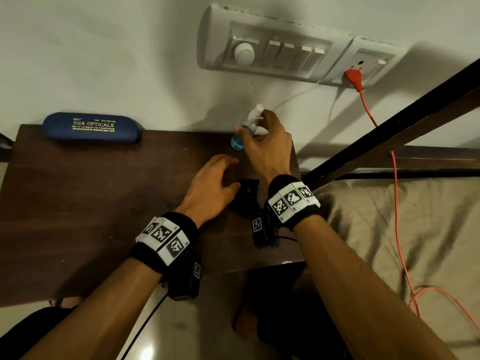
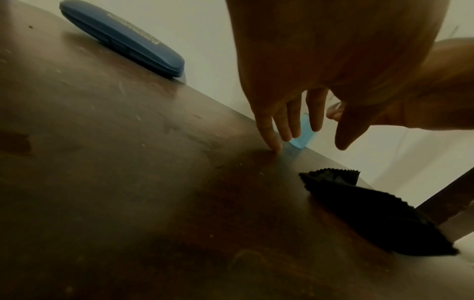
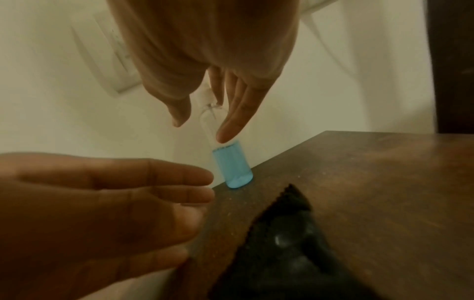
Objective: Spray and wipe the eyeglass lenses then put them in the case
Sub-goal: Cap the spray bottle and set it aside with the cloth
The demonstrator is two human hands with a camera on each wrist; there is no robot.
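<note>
Head view: the right hand [image 1: 265,149] hovers with loosely spread fingers [image 3: 231,123] around the small clear spray bottle of blue liquid [image 3: 232,166] at the dark wooden worktop's [image 1: 91,203] back edge, whether touching it is unclear. Left hand [image 1: 207,188], fingers relaxed, hovers beside the bottle, near a black cloth [image 2: 372,213]. The closed blue eyeglass case [image 1: 91,127] lies far left of the bottle.

Head view looks steeply down; both wrist views, low and close, share the table [image 1: 78,203].
</note>
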